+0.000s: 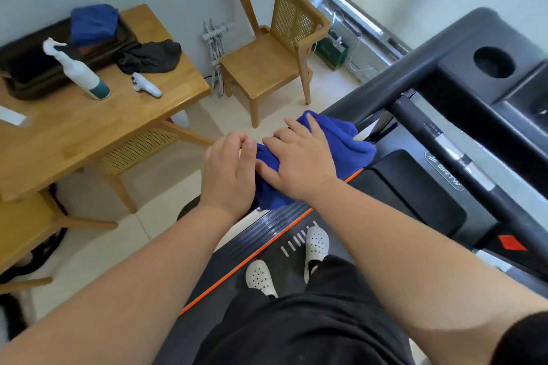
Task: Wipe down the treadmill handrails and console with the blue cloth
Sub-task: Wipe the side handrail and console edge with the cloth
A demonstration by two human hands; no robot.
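The blue cloth (338, 142) is draped over the near end of the treadmill's left handrail (394, 77). My right hand (296, 166) lies flat on the cloth with its fingers spread and presses down. My left hand (229, 175) is at the cloth's left end, fingers curled and thumb against the fabric, gripping it. The black console (462, 80) with a round cup holder (493, 62) is at the upper right. A black grip bar (415, 118) with silver sensor patches runs below the console.
A wooden table (74, 139) on the left carries a white spray bottle (80, 71), a white controller (146, 86), a black cloth (149, 56) and a second blue cloth (93, 24) on a dark tray. A wooden chair (275, 47) stands behind. My white shoes (317, 243) are on the belt.
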